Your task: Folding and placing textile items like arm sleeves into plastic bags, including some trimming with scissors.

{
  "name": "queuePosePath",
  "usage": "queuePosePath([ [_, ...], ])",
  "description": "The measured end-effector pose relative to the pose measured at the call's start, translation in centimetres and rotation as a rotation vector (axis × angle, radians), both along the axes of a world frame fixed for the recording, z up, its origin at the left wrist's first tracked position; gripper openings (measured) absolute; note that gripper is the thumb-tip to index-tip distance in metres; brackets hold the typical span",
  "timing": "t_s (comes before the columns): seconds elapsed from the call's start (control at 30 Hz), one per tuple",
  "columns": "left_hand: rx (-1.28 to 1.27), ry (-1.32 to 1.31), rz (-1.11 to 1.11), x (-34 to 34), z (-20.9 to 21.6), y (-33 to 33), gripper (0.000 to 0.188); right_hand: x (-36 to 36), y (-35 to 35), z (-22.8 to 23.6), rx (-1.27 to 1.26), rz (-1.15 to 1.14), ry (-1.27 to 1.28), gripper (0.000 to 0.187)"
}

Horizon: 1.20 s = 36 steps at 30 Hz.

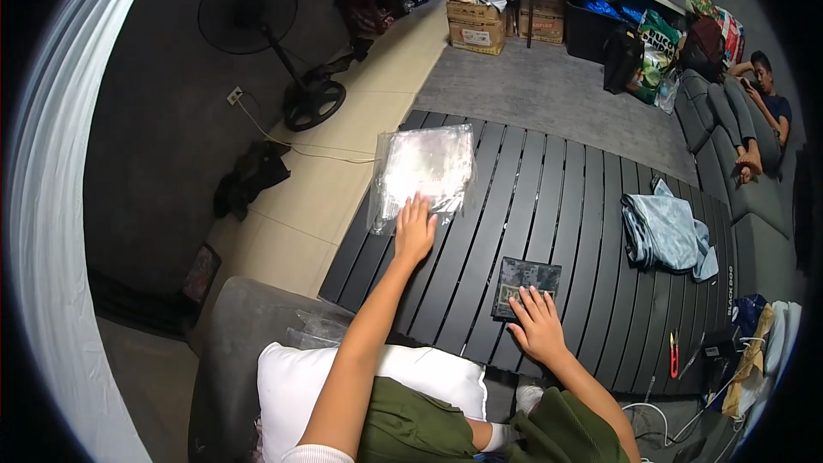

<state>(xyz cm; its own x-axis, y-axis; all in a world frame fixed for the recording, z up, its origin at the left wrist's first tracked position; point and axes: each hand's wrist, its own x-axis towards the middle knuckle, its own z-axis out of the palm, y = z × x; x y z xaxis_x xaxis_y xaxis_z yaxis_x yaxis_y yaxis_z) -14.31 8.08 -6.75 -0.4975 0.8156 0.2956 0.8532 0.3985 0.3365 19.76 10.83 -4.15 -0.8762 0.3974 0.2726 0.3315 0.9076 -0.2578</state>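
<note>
On the far floor, 2 cardboard boxes (477, 27) stand side by side, clothes heaped on top; a dark bin (591, 30) to their right holds something blue. On the black slatted table (583, 206), a stack of clear plastic bags (426, 170) lies at the far left corner. The left hand (415, 230) rests flat on its near edge, fingers spread. The right hand (538, 326) presses, fingers splayed, on the near edge of a small dark square pack (526, 285) with a mottled print. A blue cloth (664, 231) lies at right, red snips (674, 353) near it.
</note>
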Motion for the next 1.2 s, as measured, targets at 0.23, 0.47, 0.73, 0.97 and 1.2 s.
queuePosePath([
  [0.23, -0.102, 0.096, -0.062, -2.6, 0.4, 3.4, 0.050, 0.0, 0.1, -0.1, 0.009, -0.001, 0.007, 0.050],
  [0.47, 0.006, 0.260, -0.172, -4.3, 0.9, 4.5, 0.059, 0.2, -0.2, -0.2, 0.002, 0.009, -0.005, 0.050],
  [0.73, 0.168, -0.079, 0.050, -3.2, 2.6, 1.8, 0.034, -0.2, -0.3, 0.1, 0.018, 0.012, -0.011, 0.048],
  [0.97, 0.474, -0.890, -0.032, 5.7, 11.2, -1.4, 0.029, 4.2, 0.4, 0.5, -0.035, 0.032, 0.102, 0.031],
  [1.2, 0.364, -1.357, -0.138, 12.4, 13.1, -4.2, 0.048, 3.4, 0.0, 7.3, 0.054, 0.030, 0.470, 0.014],
])
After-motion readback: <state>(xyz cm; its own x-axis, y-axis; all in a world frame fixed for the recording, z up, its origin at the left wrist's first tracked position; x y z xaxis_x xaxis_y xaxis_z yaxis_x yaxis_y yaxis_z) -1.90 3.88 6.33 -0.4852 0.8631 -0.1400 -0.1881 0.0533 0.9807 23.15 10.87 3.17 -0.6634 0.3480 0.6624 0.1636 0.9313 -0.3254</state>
